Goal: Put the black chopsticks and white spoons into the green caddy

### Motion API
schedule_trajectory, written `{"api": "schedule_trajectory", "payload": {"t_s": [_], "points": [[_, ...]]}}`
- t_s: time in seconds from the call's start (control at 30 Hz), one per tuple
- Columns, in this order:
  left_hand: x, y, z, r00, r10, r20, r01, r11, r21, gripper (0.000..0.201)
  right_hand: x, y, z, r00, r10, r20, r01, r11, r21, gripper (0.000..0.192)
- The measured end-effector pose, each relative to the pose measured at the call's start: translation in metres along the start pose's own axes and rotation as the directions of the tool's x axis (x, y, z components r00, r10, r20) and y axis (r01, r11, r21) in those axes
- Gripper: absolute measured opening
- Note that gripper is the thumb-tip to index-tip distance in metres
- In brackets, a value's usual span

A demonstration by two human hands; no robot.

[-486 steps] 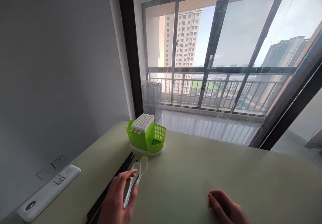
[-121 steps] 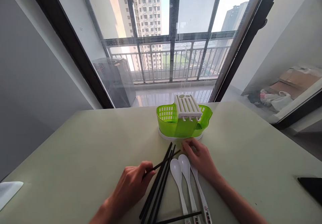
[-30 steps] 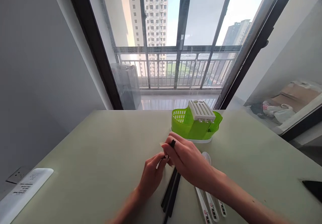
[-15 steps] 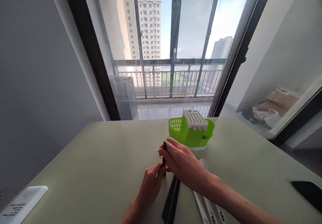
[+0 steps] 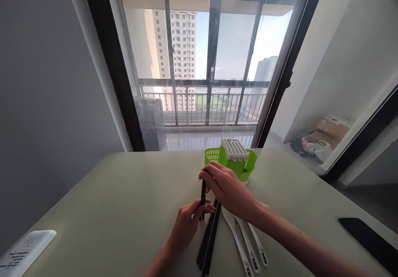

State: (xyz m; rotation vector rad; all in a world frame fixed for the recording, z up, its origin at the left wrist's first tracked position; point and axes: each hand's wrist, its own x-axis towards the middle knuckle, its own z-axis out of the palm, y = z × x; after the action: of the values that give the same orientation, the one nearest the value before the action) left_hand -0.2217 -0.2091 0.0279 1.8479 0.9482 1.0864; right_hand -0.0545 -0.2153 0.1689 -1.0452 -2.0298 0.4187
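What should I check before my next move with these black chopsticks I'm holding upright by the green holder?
1. Both hands grip: left hand low, right hand high on the upright chopsticks: ok.
2. How many sticks are held: cannot tell.
3. Green holder stands upright just beyond the right hand: ok.
4. White slotted insert seated on top, slots showing: ok.
5. Other chopsticks and white spoons lie flat on the table, apart from the holder: ok.
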Motion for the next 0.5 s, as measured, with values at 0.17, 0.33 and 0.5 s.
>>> {"api": "schedule_trajectory", "payload": {"t_s": [0.17,0.33,0.5], "points": [[0.000,-0.002,0.002,1.000,-0.002,0.022,0.003,0.999,-0.052,0.032,-0.003,0.004,-0.009,0.999,-0.031,0.031,0.031,0.999,0.013,0.023],[-0.002,0.000,0.004,0.995,0.049,0.084,-0.051,0.999,0.020,0.034,-0.006,0.008,-0.017,0.997,-0.051,0.051,0.051,0.999,0.006,0.025],[-0.001,0.002,0.003,0.997,0.035,0.074,-0.037,0.999,0.024,0.032,-0.009,0.012,-0.018,0.998,-0.044,0.041,0.042,0.998,0.037,0.026]]}}
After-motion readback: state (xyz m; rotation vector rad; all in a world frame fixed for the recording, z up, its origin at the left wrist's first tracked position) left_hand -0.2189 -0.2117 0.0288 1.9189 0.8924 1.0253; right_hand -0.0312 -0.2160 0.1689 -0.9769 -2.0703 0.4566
